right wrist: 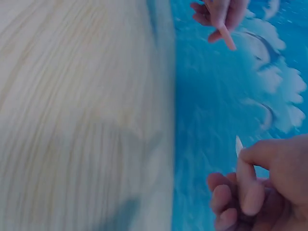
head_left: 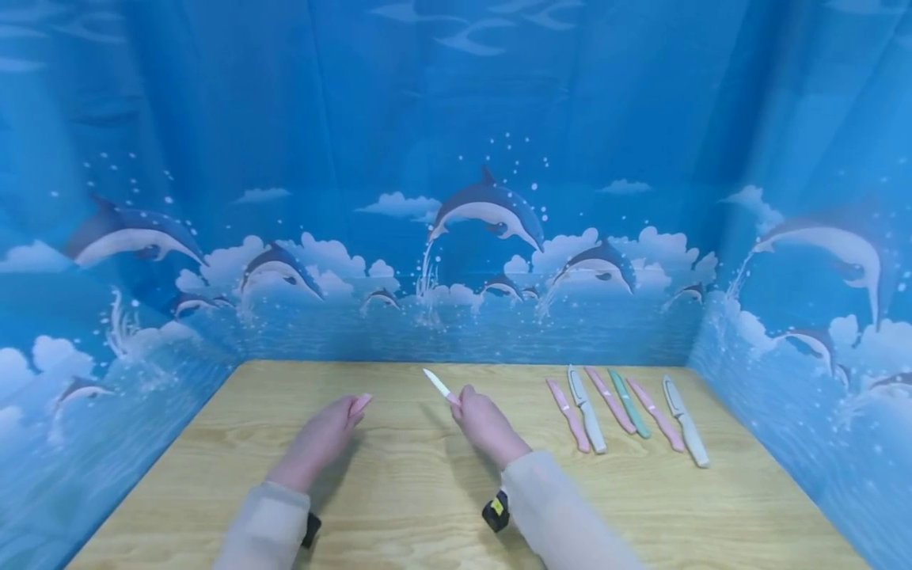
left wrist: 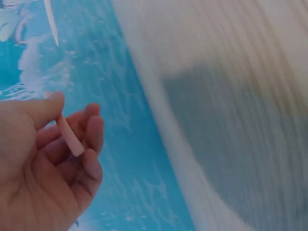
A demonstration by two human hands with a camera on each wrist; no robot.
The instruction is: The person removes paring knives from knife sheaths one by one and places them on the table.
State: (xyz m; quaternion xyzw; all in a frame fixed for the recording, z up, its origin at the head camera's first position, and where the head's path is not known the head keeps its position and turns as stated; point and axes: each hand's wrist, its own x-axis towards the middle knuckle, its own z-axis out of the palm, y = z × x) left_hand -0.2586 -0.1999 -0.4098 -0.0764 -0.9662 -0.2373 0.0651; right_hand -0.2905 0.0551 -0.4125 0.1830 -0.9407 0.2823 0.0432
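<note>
Pink-handled knife [head_left: 442, 387] gripped in right hand [head_left: 488, 425], pink piece [head_left: 361, 404] pinched in left hand [head_left: 322, 439], hands apart

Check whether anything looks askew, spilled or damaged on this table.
Nothing stands out: I see no spill or damage. The six knives lie side by side at similar slants, their ends slightly uneven. The right grip holds a bare-bladed knife; the left grip, a pink piece, perhaps a sheath.

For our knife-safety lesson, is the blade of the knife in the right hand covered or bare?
Bare: in the head view, the pale blade sticks out uncovered beyond the right hand.
</note>
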